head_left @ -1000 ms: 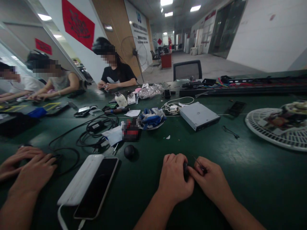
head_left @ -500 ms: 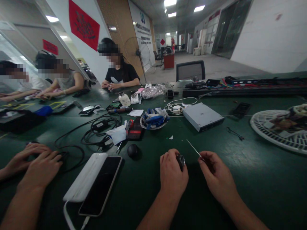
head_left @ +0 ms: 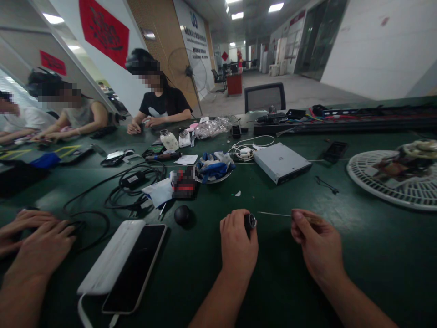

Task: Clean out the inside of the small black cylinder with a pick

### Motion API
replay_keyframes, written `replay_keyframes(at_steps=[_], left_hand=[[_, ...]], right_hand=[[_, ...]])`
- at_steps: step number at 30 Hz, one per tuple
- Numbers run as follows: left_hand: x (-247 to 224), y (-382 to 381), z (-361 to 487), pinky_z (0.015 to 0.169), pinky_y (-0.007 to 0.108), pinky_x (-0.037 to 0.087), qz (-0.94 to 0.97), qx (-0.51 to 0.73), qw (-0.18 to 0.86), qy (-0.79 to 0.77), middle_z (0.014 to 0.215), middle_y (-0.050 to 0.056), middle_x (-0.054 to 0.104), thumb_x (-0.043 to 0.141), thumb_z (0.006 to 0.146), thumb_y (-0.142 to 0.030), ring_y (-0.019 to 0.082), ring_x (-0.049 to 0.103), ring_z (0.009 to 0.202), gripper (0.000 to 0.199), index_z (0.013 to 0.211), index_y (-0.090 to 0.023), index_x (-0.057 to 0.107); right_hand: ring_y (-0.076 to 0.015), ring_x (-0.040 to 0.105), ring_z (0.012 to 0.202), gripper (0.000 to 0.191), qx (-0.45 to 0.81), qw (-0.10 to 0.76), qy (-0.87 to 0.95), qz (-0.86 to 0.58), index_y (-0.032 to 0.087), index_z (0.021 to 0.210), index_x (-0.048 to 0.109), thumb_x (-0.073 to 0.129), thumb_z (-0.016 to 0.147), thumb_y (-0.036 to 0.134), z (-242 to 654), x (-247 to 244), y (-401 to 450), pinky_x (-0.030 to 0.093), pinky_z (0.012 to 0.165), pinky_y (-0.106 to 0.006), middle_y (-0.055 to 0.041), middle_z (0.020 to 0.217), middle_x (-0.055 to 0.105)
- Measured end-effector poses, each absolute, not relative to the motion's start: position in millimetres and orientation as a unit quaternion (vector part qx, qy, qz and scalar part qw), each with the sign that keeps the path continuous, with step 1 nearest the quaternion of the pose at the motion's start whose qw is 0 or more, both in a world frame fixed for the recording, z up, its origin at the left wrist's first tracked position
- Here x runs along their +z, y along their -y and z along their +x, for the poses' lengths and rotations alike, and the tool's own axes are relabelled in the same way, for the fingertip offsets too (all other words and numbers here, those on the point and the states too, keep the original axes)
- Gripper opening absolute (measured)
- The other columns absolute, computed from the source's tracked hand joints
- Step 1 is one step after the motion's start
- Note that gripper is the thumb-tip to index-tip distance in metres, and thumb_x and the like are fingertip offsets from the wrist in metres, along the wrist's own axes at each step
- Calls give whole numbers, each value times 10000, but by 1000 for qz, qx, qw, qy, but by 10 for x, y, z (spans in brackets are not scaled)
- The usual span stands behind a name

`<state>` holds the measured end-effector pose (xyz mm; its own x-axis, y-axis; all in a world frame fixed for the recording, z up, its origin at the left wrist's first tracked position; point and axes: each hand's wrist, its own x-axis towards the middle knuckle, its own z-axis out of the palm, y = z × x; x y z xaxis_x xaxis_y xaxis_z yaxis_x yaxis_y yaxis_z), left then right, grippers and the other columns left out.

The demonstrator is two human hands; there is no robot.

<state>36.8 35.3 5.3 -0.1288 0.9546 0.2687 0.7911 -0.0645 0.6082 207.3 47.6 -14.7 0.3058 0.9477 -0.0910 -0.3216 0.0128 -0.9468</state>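
Note:
My left hand [head_left: 239, 241] is closed around a small dark cylindrical part [head_left: 251, 222]. Its round, shiny metal end faces right, and the rest is hidden by my fingers. In my right hand [head_left: 319, 243], thumb and fingers pinch a thin screwdriver [head_left: 275, 214], its handle mostly covered. The metal shaft points left, its tip a short gap from the shiny end of the part. Left of my left hand, a black ball-like object [head_left: 182, 215] rests on the dark green table [head_left: 283, 291].
A co-worker's hands [head_left: 41, 241] are at the left, near black cables [head_left: 109, 200]. A phone [head_left: 136, 269] lies against a white power bank [head_left: 111, 255]. Beyond are a bowl of blue-and-white cloth [head_left: 215, 167], a silver disc drive [head_left: 282, 161] and a white plastic basket [head_left: 382, 193].
The screwdriver has swung from a slant to nearly level, its tip now beside the part in my left hand. My right hand has turned slightly. The whole view has shifted.

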Motion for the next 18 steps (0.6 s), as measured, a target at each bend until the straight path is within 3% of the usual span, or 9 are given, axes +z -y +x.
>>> replay_keyframes(at_steps=[12,18], left_hand=[[36,-360,378,942,423,420,674,358,105,-637,1029,11,681,632,846,-50,216,603,987,265,1044,-226,623],[51,-357,384,949,417,409,681,359,107,-629,1045,-6,694,658,817,-26,211,605,1005,325,1054,-249,647]], right_hand=[[-142,593,603,223,479,573,428,-510,210,903,688,695,912,433,2064,-163,-443,480,511,-244,1,671,658],[-139,600,609,193,483,593,439,-472,226,925,675,671,935,418,2069,-180,-423,480,527,-241,10,676,665]])
